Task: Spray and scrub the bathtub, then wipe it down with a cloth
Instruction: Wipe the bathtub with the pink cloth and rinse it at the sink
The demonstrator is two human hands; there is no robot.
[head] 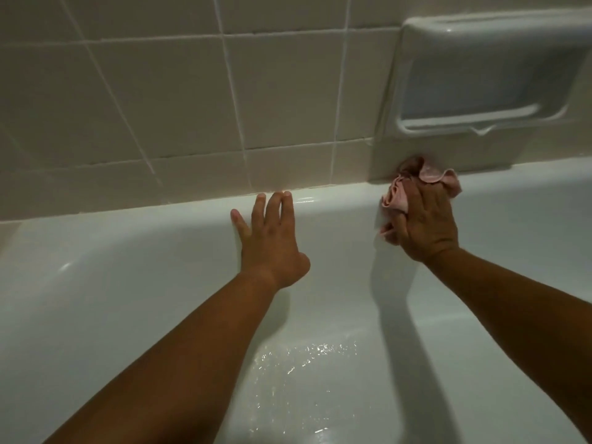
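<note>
Here: left hand [272,241] flat on white bathtub [128,283] wall | right hand [423,225] grips pink cloth [400,197] | tiled wall [160,107] beyond fingertips

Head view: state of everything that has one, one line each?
bathtub: floor wet, glinting.
cloth: pink, bunched, against the far rim.
right hand: grips the cloth, pressing it there.
left hand: open, fingers straight, flat on the bathtub's far wall.
soap dish: set in the tiled wall.
</note>
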